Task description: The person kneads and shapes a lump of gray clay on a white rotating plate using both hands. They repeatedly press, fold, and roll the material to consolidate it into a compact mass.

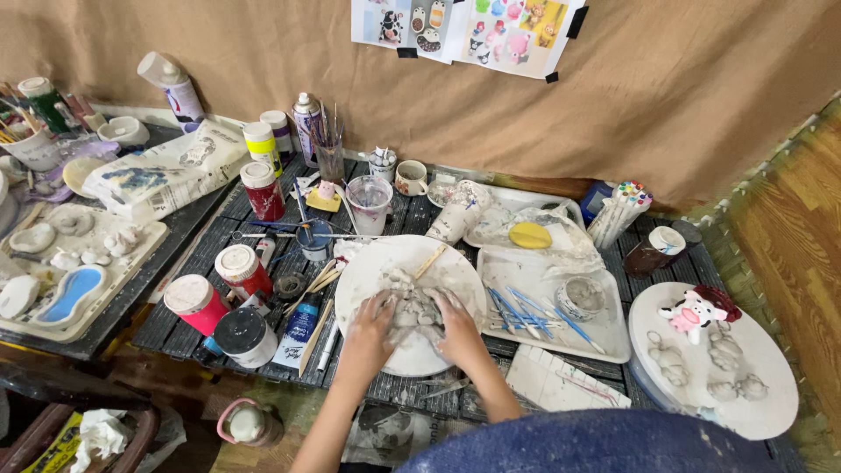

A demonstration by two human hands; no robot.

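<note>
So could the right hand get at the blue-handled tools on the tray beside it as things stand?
Probably yes: the right hand rests on the grey clay, and the blue-handled tools lie uncovered on the white tray just to its right, with nothing between them.

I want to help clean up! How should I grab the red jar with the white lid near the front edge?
Grip the red jar around its sides just under the wide white lid, coming from the front left. Other jars crowd its right, and it leans a bit, so steady it.

A pottery craft workshop: paint jars (243,268), brushes (326,131), clay figures (694,315) crowd the table (184,337).
</note>
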